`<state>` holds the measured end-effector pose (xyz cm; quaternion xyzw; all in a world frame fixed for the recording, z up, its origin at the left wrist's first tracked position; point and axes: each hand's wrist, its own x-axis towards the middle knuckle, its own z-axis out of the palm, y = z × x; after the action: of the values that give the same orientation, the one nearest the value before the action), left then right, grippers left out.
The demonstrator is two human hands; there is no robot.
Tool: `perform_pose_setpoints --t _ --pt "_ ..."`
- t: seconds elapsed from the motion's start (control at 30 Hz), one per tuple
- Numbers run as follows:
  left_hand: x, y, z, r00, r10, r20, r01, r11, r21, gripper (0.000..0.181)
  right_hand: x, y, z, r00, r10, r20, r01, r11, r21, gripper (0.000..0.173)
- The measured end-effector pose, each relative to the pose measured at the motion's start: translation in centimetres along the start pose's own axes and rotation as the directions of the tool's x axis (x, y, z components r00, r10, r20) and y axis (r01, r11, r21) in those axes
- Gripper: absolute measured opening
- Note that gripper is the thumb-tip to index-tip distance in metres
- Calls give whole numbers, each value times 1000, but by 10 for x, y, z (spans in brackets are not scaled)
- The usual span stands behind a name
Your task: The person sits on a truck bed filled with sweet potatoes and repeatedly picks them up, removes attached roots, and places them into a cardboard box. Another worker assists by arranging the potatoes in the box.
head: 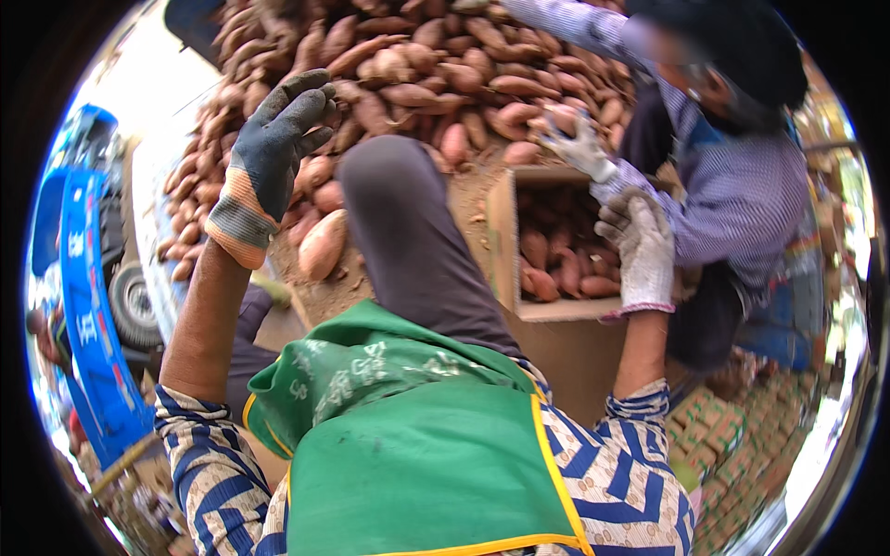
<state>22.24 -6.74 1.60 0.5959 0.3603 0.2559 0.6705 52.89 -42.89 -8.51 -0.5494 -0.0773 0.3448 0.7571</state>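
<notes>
My left hand (281,149), in a dark-coated glove with an orange and grey knit cuff, is raised at the left edge of a heap of sweet potatoes (417,76). Its fingers stretch out with nothing visible in them. My right hand (638,243) wears a soiled white knit glove and is over the right side of a cardboard box (502,243). No object shows in it, its fingers loosely extended. Inside the box lie several sweet potatoes (570,271). One large sweet potato (323,244) rests below my left hand, beside my bent knee (393,174).
At the right a co-worker (737,187) leans in close, one white-gloved hand (583,147) over the box's far edge. A green apron (417,459) covers my lap. Blue truck (90,313) stands at left; stacked cartons (716,424) fill the lower right.
</notes>
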Motion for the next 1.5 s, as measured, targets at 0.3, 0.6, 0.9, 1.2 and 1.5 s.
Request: perform_pose_setpoints --t 0.3,0.6,0.9,1.2,1.5 --pt "-56 6 -164 958 -45 -285 33 998 -47 41 40 0 229 888 44 458 171 892 -418 30" --pt "-20 -34 -195 927 -241 -288 205 967 -149 47 144 162 295 770 391 504 101 706 -701 27" --pt "-49 -79 -376 767 2 -641 -45 998 -51 45 182 264 347 614 618 492 44 595 -803 28" --pt "-106 -300 -559 351 -4 -936 709 655 263 32 129 95 477 653 523 547 160 611 -775 30" --pt "-10 -331 -641 -13 -268 -963 869 474 -144 111 75 141 527 395 712 580 513 353 -782 33"
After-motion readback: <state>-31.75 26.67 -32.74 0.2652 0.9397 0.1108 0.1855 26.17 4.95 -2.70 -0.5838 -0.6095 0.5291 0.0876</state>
